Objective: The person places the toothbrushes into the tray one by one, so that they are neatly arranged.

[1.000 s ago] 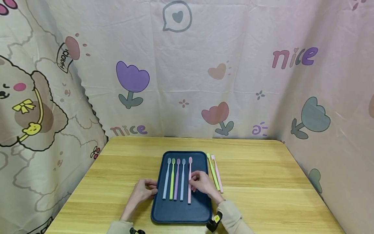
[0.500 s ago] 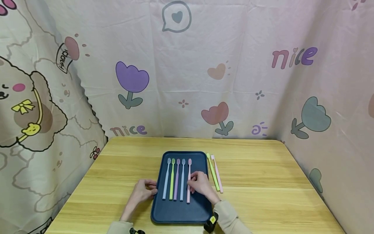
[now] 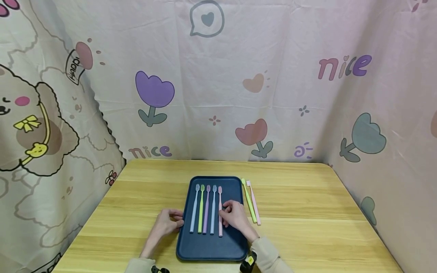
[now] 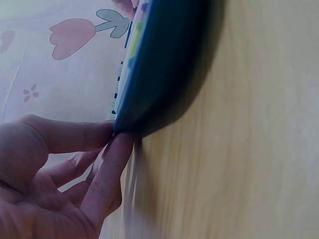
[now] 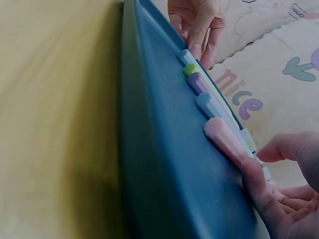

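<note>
The thumb and index finger of the right hand (image 3: pixel 235 217) pinch one pale pink toothbrush with a smooth, round-ended handle (image 3: pixel 220 230), which lies on the right half of a dark blue rectangular tray with rounded corners and raised rim (image 3: pixel 211 248). The left hand (image 3: pixel 166 223) holds the left rim of this tray between thumb and finger; its other fingers are bent below.

On the tray there are five toothbrushes in total, almost parallel, with heads toward the far side. To the left of the pink one are four: a light blue slim toothbrush (image 3: pixel 193 216), a lime green one (image 3: pixel 200 216), a purple one (image 3: pixel 206 216) and a second light blue one (image 3: pixel 213 216). Just outside the right rim, two more lie close together and slanted, a lime green toothbrush (image 3: pixel 250 204) and a pink toothbrush (image 3: pixel 254 204).

Both forearms come from the near side, in two beige sleeves (image 3: pixel 271 252); the right one reaches over the tray's edge. All this is upon a light wood-grain table (image 3: pixel 307 212). Behind it hangs a pale, slightly creased cloth with printed flowers (image 3: pixel 211 76).
</note>
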`<state>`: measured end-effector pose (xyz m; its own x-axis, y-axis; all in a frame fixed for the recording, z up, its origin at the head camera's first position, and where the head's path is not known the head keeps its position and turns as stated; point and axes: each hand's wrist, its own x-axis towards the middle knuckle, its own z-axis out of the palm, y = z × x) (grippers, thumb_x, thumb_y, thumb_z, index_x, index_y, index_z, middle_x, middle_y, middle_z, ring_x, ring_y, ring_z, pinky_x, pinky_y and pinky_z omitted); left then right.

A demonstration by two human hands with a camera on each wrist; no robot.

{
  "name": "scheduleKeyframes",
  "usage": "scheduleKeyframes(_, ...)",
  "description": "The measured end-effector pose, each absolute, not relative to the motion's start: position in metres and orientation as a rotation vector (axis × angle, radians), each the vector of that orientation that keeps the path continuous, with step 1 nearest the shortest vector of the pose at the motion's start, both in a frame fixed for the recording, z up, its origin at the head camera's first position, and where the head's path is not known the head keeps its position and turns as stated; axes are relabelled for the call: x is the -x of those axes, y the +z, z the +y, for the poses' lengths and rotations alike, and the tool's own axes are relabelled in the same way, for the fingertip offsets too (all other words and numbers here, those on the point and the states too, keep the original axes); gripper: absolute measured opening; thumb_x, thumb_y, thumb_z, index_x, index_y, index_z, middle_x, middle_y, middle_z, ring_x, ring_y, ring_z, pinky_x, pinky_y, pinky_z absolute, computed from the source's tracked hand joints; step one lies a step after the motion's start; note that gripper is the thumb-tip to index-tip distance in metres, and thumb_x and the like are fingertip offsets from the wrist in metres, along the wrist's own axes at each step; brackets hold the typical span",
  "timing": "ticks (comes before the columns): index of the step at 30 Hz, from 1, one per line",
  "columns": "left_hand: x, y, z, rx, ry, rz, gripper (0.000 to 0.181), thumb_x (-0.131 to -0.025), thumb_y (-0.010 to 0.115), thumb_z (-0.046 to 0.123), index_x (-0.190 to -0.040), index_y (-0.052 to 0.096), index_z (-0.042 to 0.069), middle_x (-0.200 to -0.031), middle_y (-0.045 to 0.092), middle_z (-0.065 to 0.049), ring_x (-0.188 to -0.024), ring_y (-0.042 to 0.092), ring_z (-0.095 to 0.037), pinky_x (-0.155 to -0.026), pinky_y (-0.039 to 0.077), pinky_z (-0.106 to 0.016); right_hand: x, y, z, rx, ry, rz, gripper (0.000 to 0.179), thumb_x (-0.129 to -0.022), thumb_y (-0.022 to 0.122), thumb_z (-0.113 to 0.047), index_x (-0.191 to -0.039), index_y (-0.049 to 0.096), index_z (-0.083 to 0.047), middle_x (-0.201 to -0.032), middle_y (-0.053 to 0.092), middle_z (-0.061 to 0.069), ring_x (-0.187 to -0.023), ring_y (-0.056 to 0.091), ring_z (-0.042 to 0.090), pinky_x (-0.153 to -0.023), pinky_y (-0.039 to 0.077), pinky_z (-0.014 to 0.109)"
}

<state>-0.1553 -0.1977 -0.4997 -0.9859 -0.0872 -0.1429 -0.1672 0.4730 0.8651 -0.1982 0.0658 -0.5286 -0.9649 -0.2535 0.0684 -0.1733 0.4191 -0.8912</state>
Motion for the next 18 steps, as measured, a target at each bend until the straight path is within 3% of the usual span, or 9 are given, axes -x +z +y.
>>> scheduleKeyframes(18,0.1559,-0.5011,-0.1979,0.242,1.571,2.619,0.023,-0.080,0.071,-0.012,-0.103,0.071,-0.009,-0.088,0.069,-0.014,-0.074,0.066,-0.017,-0.062,0.063,-0.035,0.1929,-0.5273,0.0655,0.412,-1.608,2.512,0.029,-0.090,0.070,-0.005,-0.112,0.061,0.011,-0.069,0.070,0.006,-0.048,0.063,0.009,-0.046,0.056,0.024)
